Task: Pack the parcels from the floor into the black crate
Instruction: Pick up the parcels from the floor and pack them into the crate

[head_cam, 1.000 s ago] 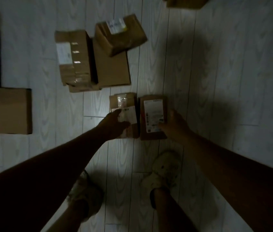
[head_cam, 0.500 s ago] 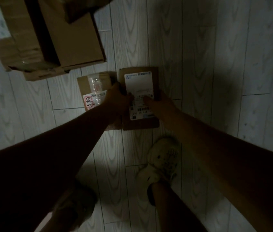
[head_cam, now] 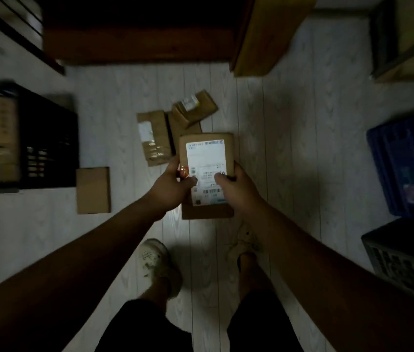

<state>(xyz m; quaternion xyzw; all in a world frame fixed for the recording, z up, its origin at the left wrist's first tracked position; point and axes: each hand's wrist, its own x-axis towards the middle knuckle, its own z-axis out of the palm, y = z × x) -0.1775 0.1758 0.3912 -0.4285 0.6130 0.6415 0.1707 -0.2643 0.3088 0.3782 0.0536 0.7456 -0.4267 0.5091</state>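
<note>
Both hands hold a brown parcel with a large white label [head_cam: 207, 153] above the floor. My left hand [head_cam: 171, 185] grips its left edge, my right hand [head_cam: 237, 190] its right edge, thumbs on the label. A second brown parcel [head_cam: 207, 212] shows underneath it, with a bit of red print by my left thumb. The black crate [head_cam: 48, 148] stands on the floor at the left with cardboard parcels inside. Loose parcels remain on the floor: a flat one [head_cam: 93, 190] beside the crate, and three clustered ahead [head_cam: 153, 137].
A blue crate [head_cam: 409, 168] and another dark crate [head_cam: 403, 257] stand at the right. Dark wooden furniture [head_cam: 137, 29] and a big cardboard box [head_cam: 264, 34] fill the far side. My two feet in pale shoes [head_cam: 157, 262] are on the white plank floor.
Both hands closed on the two small parcels, gathered them together and lifted them off the floor. The view pulled back as I rose, bringing the crates into sight.
</note>
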